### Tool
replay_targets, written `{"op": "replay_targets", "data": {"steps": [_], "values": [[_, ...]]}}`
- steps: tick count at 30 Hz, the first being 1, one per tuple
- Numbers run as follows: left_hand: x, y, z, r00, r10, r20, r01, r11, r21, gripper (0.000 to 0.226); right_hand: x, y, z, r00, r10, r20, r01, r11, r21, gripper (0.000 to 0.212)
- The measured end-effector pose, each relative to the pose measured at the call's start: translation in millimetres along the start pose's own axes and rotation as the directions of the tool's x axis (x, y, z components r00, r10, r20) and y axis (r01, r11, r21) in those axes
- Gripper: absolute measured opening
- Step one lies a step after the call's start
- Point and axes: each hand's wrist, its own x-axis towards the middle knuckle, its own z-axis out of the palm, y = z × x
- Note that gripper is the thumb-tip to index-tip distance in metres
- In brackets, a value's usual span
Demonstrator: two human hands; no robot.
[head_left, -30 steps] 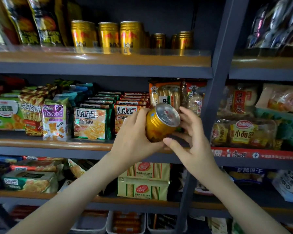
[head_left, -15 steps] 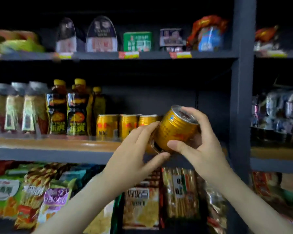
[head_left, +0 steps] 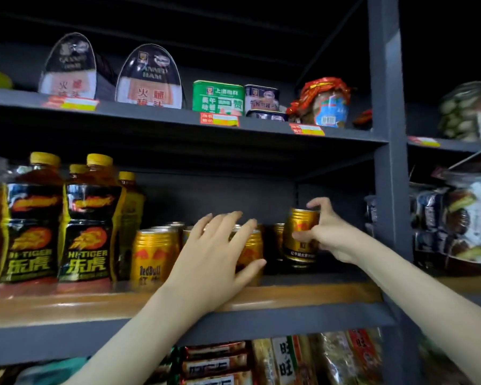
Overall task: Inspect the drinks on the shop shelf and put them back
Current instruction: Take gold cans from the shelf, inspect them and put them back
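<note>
Glossy black-and-yellow HI-TIGER bottles (head_left: 92, 232) and ribbed gold RedBull cans (head_left: 153, 257) line the wooden shelf (head_left: 303, 293), the left hand (head_left: 214, 254) spread wide before one, while at their three o'clock the right hand (head_left: 328, 232) holds in its grip an upright gold can (head_left: 300, 237).

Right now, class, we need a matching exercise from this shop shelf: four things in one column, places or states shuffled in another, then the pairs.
1. gold can
2. Hi-Tiger bottles
3. green tin
4. left hand

A. on the upper shelf
B. fingers spread before the front cans
C. left part of the drinks shelf
D. upright, gripped by the right hand

Pairs: 1-D, 2-C, 3-A, 4-B.
</note>
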Motion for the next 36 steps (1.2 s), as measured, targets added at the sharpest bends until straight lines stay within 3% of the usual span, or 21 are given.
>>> {"op": "replay_targets", "data": {"steps": [5,9,11,13,15,17,19,23,26,33,36], "values": [[-1.4,-3.5,5.8,1.000,-0.006,0.017,0.006,1.000,-0.008,0.061,21.0,11.8,10.8,0.982,0.187,0.024,-0.180,0.966,-0.185,0.065],[-1.9,-4.1,7.6,1.000,0.007,0.012,-0.007,1.000,0.002,0.061,29.7,18.5,7.2,0.960,0.272,0.066,-0.235,0.910,-0.341,0.085],[-1.5,-3.6,7.4,1.000,0.012,0.009,-0.012,1.000,0.010,0.060,30.6,9.9,6.9,0.955,0.288,0.063,-0.200,0.790,-0.580,0.097],[-2.0,-3.3,7.3,1.000,0.014,0.000,-0.014,1.000,0.015,0.059,30.3,-2.8,9.4,0.960,0.279,0.036,-0.141,0.589,-0.796,0.096],[-3.4,-3.5,7.2,1.000,0.014,-0.013,-0.014,1.000,0.015,0.057,32.4,-10.2,10.7,0.966,0.256,0.035,-0.078,0.416,-0.906,0.082],[-5.0,-4.0,6.9,1.000,0.011,-0.022,-0.011,1.000,0.013,0.055,36.8,-10.8,9.5,0.966,0.254,0.046,-0.044,0.339,-0.940,0.069],[-5.5,-3.4,6.7,1.000,0.008,-0.030,-0.008,1.000,0.019,0.055,40.0,-7.6,5.3,0.965,0.258,0.053,-0.041,0.346,-0.937,0.080],[-2.6,0.8,4.7,0.998,0.016,-0.053,-0.014,0.999,0.051,0.055,40.3,-5.0,1.1,0.961,0.166,0.221,0.084,0.587,-0.805,0.109],[-2.3,2.7,3.3,0.998,0.023,-0.058,-0.019,0.998,0.064,0.054,43.1,0.8,8.1,0.959,0.033,0.282,0.223,0.525,-0.821,0.107],[-4.7,5.6,3.2,0.998,0.013,-0.060,-0.008,0.997,0.081,0.054,41.7,4.4,9.7,0.952,-0.045,0.301,0.283,0.495,-0.821,0.076],[-5.4,6.0,3.2,0.998,0.003,-0.056,0.001,0.998,0.070,0.053,37.5,3.3,7.7,0.952,-0.049,0.301,0.286,0.490,-0.823,0.072]]}}
